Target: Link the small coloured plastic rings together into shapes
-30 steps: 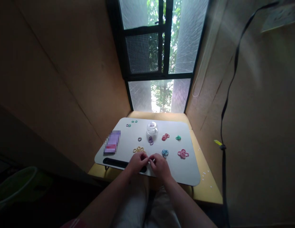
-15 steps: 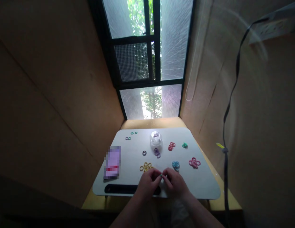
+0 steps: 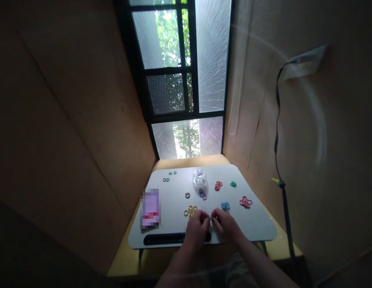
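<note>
My left hand (image 3: pixel 198 228) and my right hand (image 3: pixel 225 225) meet over the front of the white lap table (image 3: pixel 170 204). Both are closed in a pinch, fingertips almost touching. Between them shows a bit of a small green hair tie (image 3: pixel 210 218), mostly hidden by the fingers. Just beyond my left hand lies a cluster of yellow hair ties (image 3: pixel 191 210). Blue hair ties (image 3: pixel 225 206) lie beyond my right hand, and pink ones (image 3: pixel 245 201) farther right. Purple hair ties (image 3: pixel 202 194) rest in front of a clear jar (image 3: pixel 200 182); a dark one (image 3: pixel 187 195) sits to their left.
Red hair ties (image 3: pixel 218 185) and green ones (image 3: pixel 233 184) lie at the back right, several loose ones (image 3: pixel 166 180) at the back left. A blurred purple packet (image 3: pixel 150 208) is at left. A black slot (image 3: pixel 162 239) runs along the front edge. A cord (image 3: pixel 276 144) hangs at right.
The view has shifted, so the table and hands sit slightly farther right in the picture. Both hands keep their pinch on the small green hair tie.
</note>
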A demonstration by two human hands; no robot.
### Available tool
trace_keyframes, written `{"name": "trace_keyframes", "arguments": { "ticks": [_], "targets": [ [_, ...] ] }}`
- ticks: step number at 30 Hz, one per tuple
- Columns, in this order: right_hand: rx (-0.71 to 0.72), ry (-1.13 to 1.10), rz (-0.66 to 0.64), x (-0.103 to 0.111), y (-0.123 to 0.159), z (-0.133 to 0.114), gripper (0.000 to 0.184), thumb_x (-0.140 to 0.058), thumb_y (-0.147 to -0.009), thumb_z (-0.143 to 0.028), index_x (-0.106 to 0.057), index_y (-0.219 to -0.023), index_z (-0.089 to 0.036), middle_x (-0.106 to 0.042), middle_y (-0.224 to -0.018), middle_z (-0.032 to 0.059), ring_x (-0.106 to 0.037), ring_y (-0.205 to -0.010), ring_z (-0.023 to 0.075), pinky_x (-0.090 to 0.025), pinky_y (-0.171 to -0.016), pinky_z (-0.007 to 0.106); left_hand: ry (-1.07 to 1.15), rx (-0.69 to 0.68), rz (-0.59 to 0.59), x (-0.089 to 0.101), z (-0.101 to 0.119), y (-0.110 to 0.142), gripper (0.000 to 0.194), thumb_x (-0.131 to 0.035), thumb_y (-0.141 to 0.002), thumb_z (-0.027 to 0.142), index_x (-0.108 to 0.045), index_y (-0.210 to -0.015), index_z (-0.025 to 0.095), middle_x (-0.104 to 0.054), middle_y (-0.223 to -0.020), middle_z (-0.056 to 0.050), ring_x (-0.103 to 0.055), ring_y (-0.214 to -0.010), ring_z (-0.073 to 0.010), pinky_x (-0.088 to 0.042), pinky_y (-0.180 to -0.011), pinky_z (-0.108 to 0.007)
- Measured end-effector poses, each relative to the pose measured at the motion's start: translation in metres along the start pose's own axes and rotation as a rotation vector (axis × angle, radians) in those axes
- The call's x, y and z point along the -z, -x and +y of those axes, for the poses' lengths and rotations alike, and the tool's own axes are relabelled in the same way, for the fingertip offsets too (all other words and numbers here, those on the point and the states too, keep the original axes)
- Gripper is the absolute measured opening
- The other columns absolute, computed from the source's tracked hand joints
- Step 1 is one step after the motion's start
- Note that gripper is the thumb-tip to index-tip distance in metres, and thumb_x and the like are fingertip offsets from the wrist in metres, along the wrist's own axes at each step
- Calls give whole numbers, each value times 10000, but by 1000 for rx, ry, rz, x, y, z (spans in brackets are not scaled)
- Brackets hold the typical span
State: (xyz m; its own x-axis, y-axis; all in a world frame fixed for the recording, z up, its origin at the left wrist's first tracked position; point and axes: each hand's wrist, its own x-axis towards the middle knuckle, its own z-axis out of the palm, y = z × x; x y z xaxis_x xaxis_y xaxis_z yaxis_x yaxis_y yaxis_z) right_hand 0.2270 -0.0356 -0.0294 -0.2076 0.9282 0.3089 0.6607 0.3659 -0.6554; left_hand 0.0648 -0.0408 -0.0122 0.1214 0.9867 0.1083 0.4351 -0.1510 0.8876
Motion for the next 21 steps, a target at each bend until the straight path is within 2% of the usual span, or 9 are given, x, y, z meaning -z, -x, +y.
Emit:
{"name": "trace_keyframes", "arguments": {
  "ticks": [11, 16, 21],
  "targets": [
    [-5, -45, 19, 1, 0, 2, 68, -419, -853, -181, -481, -855, -209, -596, -757, 16, -571, -702, 173, -407, -666, 274, 34, -79, -108, 2, 1, 7, 113, -523, -821, 280, -565, -796, 177, -627, -704, -2, -546, -662, -139, -378, -633, -254],
    [9, -37, 12, 1, 1, 1, 66, -426, -852, -183, -485, -842, -209, -602, -758, 19, -572, -702, 175, -398, -657, 275, 43, -43, -75, 0, 0, 6, 139, -518, -836, 305, -567, -820, 177, -633, -705, -8, -560, -654, -143, -388, -639, -260],
    [7, -17, 2, 0, 0, 0, 69, -421, -851, -170, -477, -854, -208, -599, -766, 19, -577, -711, 176, -390, -659, 270, -46, -78, -48, -3, -3, 7, 121, -525, -830, 292, -566, -799, 183, -624, -726, -6, -554, -684, -148, -369, -650, -263]
  ]
}}
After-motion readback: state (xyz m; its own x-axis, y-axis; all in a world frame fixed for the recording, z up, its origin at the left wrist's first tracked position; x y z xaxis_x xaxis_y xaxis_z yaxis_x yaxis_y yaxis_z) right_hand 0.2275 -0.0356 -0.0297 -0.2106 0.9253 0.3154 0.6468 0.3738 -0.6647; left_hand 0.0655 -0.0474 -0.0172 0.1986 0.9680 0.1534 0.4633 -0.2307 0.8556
